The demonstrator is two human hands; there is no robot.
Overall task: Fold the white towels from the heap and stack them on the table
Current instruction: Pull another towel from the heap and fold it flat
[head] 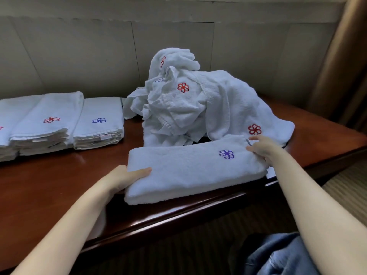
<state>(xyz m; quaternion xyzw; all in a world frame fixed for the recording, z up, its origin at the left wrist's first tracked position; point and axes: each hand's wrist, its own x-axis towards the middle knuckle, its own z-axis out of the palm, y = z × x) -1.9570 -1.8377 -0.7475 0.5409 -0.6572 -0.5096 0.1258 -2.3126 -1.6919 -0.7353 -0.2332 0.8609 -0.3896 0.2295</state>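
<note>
A white towel with a blue flower mark [188,169] lies folded into a long strip near the front edge of the dark wooden table [59,179]. My left hand [127,175] grips its left end, thumb on top and fingers underneath. At the strip's right end, my right hand [260,147] pinches the far corner. Behind it rises the heap of loose white towels [190,104] with red marks. Stacks of folded towels [51,124] stand at the far left, one topped by a red mark, the other [99,122] by a blue one.
A pale panelled wall runs behind the table. On the right hangs a brown curtain [341,56]. Below the table's front edge I see striped carpet and my knee in blue jeans [282,257].
</note>
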